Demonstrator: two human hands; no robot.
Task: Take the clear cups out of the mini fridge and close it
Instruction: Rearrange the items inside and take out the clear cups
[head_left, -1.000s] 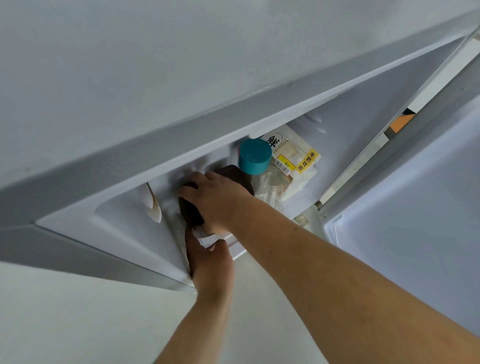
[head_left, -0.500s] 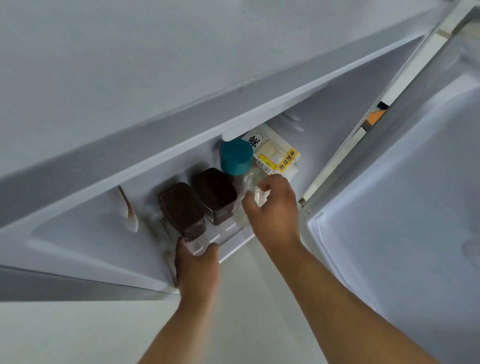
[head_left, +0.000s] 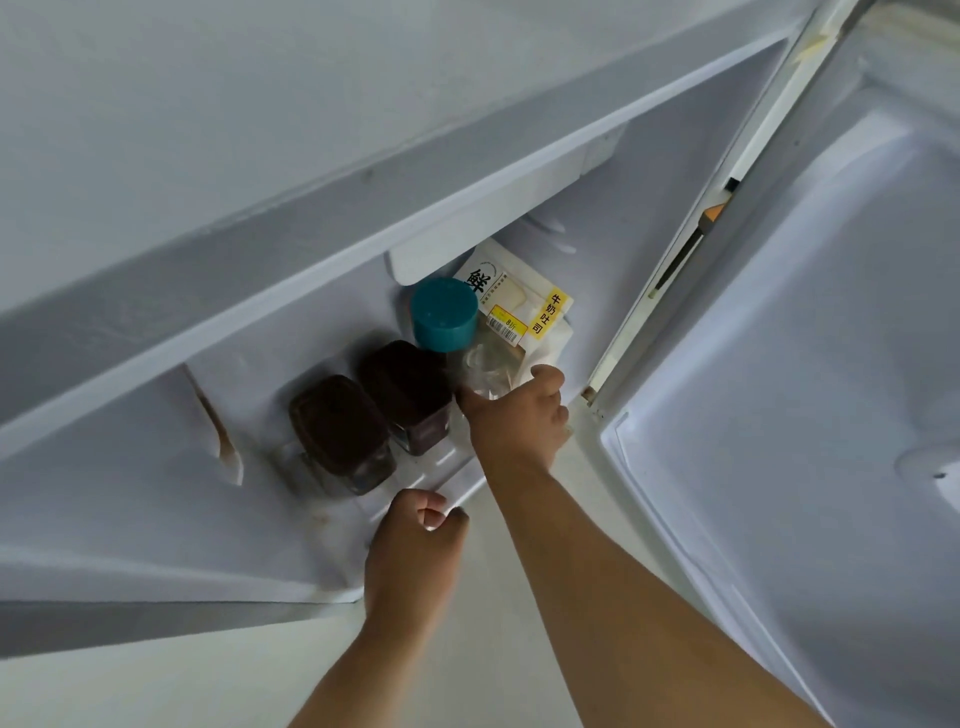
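The right hand (head_left: 519, 415) reaches into the mini fridge (head_left: 675, 218) and wraps thumb and fingers around the clear cups (head_left: 480, 366). They stand at the shelf's right end, between the teal-capped bottle (head_left: 444, 314) and the bread packet (head_left: 524, 301). The left hand (head_left: 415, 551) is curled at the shelf lip (head_left: 462, 483), likely bracing; whether it grips the lip cannot be told.

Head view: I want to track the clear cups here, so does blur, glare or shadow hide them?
In the head view the light is soft, with no hard glare; the clear cups show only as faint pale outlines against the printed bag, partly covered by the right hand; the left hand looks slightly motion-blurred; the dark-lidded jars sit in dim shade.
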